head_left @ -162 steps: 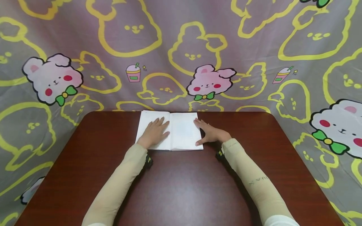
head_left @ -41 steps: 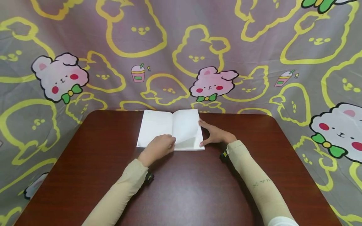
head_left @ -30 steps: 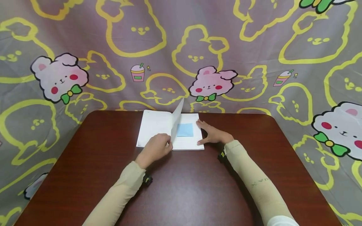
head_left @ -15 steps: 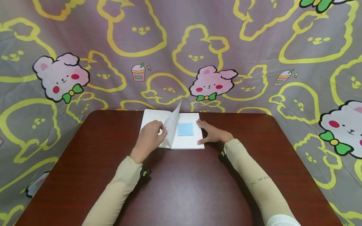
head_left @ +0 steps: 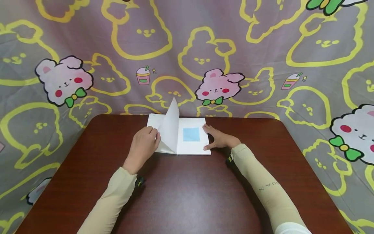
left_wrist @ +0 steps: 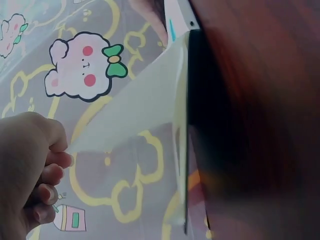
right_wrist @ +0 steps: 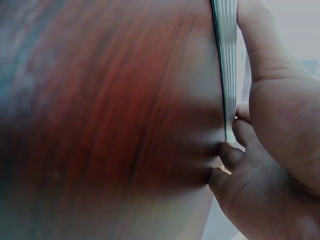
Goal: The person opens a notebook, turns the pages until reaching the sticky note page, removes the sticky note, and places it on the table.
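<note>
An open notebook (head_left: 193, 149) with white pages lies at the far edge of the table. My left hand (head_left: 144, 143) pinches the corner of one page (head_left: 170, 128), which stands up in a curve over the left half. The left wrist view shows that page (left_wrist: 135, 110) stretched from my fingertips to the spine. On the right-hand page is a light blue square sticky note (head_left: 191, 134). My right hand (head_left: 219, 137) rests at the notebook's right edge, thumb and fingers spread apart. In the right wrist view the thumb lies on top of the page stack (right_wrist: 228, 60), the other fingers beside it.
The brown wooden table (head_left: 187, 195) has rounded far corners. Right behind it hangs a grey curtain (head_left: 111, 87) with cartoon prints, and the raised page overlaps it in the head view.
My left hand lifted a page from the right side and carried it leftward, uncovering the blue sticky note. Earlier it lay flat on the left page. My right hand has stayed at the right edge.
</note>
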The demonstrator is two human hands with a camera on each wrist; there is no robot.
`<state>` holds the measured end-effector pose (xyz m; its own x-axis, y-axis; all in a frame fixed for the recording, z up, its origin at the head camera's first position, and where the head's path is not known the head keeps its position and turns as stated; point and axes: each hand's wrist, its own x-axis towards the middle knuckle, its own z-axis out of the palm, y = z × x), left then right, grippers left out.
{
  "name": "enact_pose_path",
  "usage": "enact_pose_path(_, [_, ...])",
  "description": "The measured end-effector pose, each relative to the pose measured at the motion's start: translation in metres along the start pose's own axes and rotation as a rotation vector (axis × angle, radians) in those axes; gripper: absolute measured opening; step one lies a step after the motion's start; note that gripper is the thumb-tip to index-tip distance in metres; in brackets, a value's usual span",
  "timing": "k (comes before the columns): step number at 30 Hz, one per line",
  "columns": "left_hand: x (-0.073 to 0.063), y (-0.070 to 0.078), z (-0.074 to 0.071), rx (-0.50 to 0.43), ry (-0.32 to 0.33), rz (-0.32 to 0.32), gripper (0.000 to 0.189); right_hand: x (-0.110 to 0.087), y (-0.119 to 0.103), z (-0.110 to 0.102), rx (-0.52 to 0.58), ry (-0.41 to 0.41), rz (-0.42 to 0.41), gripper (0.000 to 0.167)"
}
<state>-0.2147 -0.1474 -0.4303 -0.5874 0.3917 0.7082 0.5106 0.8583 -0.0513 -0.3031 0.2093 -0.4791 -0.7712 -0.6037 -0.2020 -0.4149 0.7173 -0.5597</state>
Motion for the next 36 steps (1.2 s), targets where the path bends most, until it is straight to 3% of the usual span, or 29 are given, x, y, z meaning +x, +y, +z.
enact_pose_path(7, [-0.023, -0.008, -0.006, -0.005, -0.077, -0.077, 0.019, -0.001, -0.002, 0.000, 0.019, 0.001, 0.002, 0.117])
enact_pose_path(13, [-0.035, -0.013, -0.003, -0.036, -0.178, -0.194, 0.020, 0.000, -0.001, 0.000, 0.005, -0.009, 0.009, 0.117])
enact_pose_path(20, [-0.039, -0.013, 0.004, -0.092, -0.263, -0.357, 0.031, 0.000, -0.001, -0.001, 0.011, -0.004, 0.005, 0.117])
enact_pose_path(24, [-0.042, -0.013, 0.010, -0.125, -0.388, -0.441, 0.036, -0.002, 0.003, 0.001, 0.007, -0.014, 0.014, 0.118])
enact_pose_path(27, [-0.044, -0.015, 0.015, -0.146, -0.472, -0.486, 0.035, -0.002, 0.003, 0.002, 0.011, -0.022, 0.020, 0.118])
enact_pose_path(31, [-0.045, -0.020, 0.019, -0.178, -0.531, -0.514, 0.030, -0.001, 0.001, 0.000, 0.015, -0.026, 0.014, 0.118])
enact_pose_path(36, [-0.042, -0.027, 0.022, -0.263, -0.609, -0.572, 0.038, 0.000, 0.001, -0.003, 0.006, -0.033, 0.022, 0.118])
